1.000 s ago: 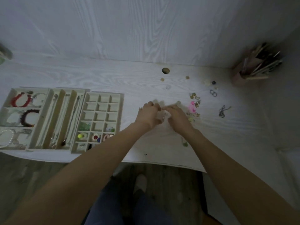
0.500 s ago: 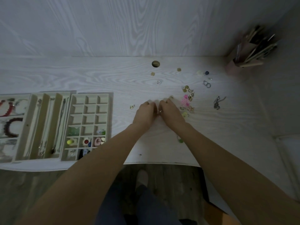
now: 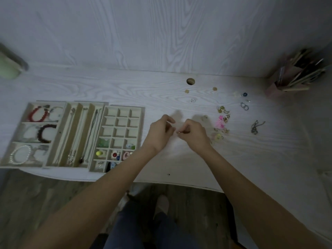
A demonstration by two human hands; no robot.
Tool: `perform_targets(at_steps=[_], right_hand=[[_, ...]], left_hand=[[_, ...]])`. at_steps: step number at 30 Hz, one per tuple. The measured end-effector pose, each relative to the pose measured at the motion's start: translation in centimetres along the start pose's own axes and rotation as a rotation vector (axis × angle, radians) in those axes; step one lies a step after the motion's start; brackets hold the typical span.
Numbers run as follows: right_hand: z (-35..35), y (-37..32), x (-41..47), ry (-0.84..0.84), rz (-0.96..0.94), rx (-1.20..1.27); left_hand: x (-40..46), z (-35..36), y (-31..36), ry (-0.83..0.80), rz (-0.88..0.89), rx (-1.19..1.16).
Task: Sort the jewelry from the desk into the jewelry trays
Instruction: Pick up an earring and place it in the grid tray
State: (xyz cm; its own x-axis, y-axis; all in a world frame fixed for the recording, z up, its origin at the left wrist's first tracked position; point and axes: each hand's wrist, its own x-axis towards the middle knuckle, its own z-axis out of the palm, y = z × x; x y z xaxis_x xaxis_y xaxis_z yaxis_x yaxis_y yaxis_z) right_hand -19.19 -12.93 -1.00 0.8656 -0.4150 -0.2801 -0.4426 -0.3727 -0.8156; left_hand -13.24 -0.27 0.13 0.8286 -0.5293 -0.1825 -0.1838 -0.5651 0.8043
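My left hand (image 3: 161,133) and my right hand (image 3: 193,134) are raised over the desk's middle, fingers curled, fingertips a little apart. My right hand pinches a tiny shiny piece of jewelry (image 3: 179,132); whether my left hand holds anything is hidden. Three beige trays sit at the left: a grid tray (image 3: 142,119) with small earrings in its lower cells, a long-slot tray (image 3: 71,123) with necklaces, and a bracelet tray (image 3: 19,123). Loose jewelry lies to the right: pink piece (image 3: 220,123), gold earrings (image 3: 221,109), dark chain (image 3: 256,127).
A round cable hole (image 3: 190,81) opens near the back wall. A pen holder (image 3: 294,76) stands in the back right corner, a green cup (image 3: 9,69) at the far left. The desk's front edge (image 3: 170,183) curves just below my wrists.
My hands were pressed together low on the desk; now they are lifted and slightly parted, with the small piece in my right fingertips. The view has shifted back to the left.
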Motion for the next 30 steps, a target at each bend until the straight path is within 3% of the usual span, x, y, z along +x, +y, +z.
perform_targets(at_steps=[9, 14, 18, 22, 30], right_hand=[[3.7, -5.1, -0.4, -0.208, -0.059, 0.179], [6.9, -6.5, -0.4, -0.300, -0.101, 0.142], [9.2, -7.0, -0.4, -0.329, -0.072, 0.184], [10.6, -7.1, -0.6, -0.304, -0.054, 0.185], [11.1, -6.8, -0.5, -0.253, -0.033, 0.150]], left_hand=[[-3.1, -9.6, -3.4, 0.218, -0.110, -0.235], [-5.2, -12.9, -6.5, 0.220, -0.196, -0.305], [-5.9, -13.8, -8.6, 0.187, -0.210, -0.115], [-5.4, -13.5, -10.3, 0.053, -0.186, 0.066], [-4.4, -12.5, -11.2, -0.022, -0.042, 0.579]])
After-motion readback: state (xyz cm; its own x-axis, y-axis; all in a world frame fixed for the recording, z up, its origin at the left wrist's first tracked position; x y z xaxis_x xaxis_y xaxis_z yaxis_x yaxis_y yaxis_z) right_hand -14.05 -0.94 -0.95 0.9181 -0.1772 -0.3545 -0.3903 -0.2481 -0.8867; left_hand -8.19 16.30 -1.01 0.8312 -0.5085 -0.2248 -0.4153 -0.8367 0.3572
